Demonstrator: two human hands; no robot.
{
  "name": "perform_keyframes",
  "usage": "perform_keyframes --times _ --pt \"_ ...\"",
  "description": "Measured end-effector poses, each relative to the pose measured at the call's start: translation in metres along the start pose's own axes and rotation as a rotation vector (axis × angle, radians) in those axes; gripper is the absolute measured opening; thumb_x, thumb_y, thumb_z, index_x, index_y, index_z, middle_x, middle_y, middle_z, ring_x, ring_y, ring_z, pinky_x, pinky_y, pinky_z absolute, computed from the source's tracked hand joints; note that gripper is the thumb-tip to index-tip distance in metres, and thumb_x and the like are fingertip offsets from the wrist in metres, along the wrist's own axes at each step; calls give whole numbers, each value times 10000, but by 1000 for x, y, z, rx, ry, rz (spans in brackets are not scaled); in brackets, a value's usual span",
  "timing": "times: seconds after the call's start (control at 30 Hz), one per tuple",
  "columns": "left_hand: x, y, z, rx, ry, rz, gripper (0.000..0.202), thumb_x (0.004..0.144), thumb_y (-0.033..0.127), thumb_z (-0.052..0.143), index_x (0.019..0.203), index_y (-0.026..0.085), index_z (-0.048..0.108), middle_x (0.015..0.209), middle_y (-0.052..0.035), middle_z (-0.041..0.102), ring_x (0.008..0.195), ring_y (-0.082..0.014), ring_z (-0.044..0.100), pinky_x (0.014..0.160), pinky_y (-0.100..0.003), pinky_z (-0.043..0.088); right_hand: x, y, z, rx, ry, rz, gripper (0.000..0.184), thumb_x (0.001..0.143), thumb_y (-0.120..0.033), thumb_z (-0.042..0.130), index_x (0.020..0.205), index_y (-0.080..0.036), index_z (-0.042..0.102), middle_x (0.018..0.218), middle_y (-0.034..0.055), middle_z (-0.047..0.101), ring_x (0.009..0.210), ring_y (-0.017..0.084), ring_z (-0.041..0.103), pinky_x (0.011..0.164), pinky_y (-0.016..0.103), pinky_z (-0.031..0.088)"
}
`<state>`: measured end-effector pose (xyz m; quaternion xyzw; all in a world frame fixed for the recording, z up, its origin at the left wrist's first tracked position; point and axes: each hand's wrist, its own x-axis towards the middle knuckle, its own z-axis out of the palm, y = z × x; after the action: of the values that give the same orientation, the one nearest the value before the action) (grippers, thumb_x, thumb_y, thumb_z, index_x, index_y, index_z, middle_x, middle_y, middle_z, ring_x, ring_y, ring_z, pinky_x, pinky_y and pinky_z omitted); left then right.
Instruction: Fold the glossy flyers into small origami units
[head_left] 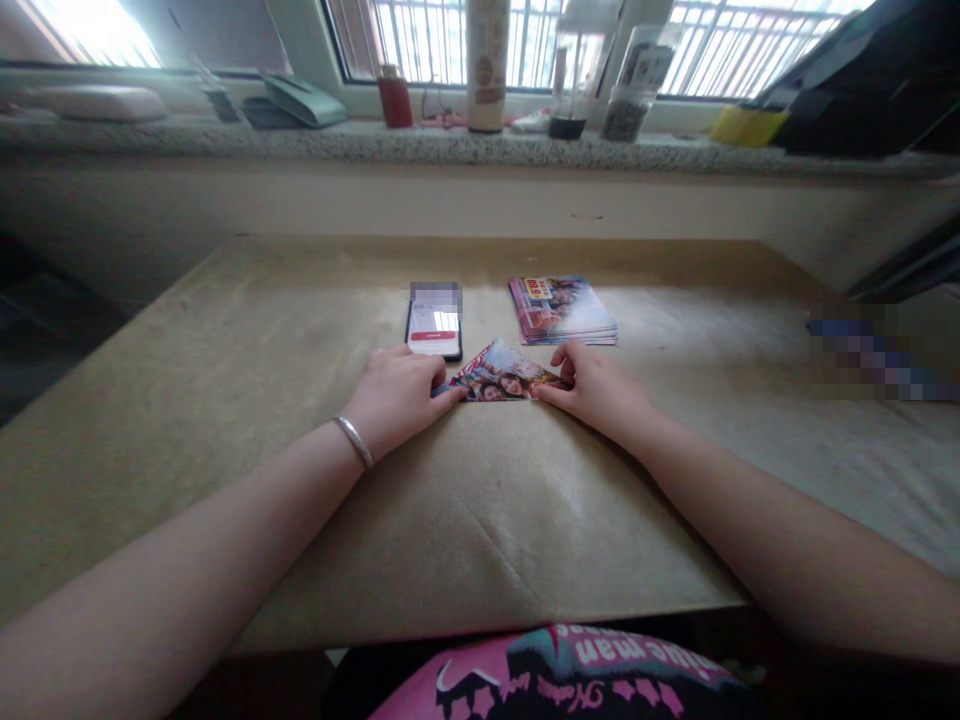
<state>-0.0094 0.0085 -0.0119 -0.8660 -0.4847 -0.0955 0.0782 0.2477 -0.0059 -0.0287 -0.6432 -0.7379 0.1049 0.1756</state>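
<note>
Paper (pixel 496 382), folded triangular, on the table (pixel 390 560), its two ends held between thumb and fingers of left hand (pixel 397 398) and right hand (pixel 601 392). Just beyond: phone (pixel 434 340) on the left, stacked leaflets (pixel 566 312) on the right. Farthest: windowsill (pixel 375 147) bearing a red bottle (pixel 395 99).

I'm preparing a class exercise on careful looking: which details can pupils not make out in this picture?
All in the head view:
- Folded paper: its two side corners, covered by the left hand and right hand.
- Phone: the top of its screen, blurred into blocks.
- Stack of printed sheets: the lower sheets' faces, covered by the top one.
- Dark object on the sill: its far side, cut off by the right edge.
</note>
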Motion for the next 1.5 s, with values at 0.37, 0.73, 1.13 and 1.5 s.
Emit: perform_keyframes --times 0.37,0.73,1.13,1.5 --pt "3 -21 -5 -70 -181 62 264 819 463 598 744 212 629 696 -15 605 648 -161 520 577 -263 310 7 32 -4 366 -180 -37 287 708 -240 676 934 -206 503 663 -40 602 579 126 548 545 249 410" --pt "1 -34 -6 -270 -246 210 150 838 304 531 814 180 614 801 -33 602 751 -156 541 673 -263 425 5 35 -12 276 -157 -232 164 761 -251 593 904 -195 651 707 -11 592 545 103 473 511 237 385" --pt "-2 -27 -12 -95 31 338 205 899 289 486 800 208 646 853 -32 671 825 -164 586 789 -308 397 -4 20 -23 183 35 -561 115 832 -218 556 911 -210 639 833 43 636 714 149 551 653 278 448" --pt "-4 -24 -13 -62 14 500 202 920 285 478 907 279 679 952 -12 666 912 -164 572 858 -307 384 -6 15 -23 195 -70 -806 121 827 -157 552 775 -194 655 787 56 650 743 154 583 674 272 461"
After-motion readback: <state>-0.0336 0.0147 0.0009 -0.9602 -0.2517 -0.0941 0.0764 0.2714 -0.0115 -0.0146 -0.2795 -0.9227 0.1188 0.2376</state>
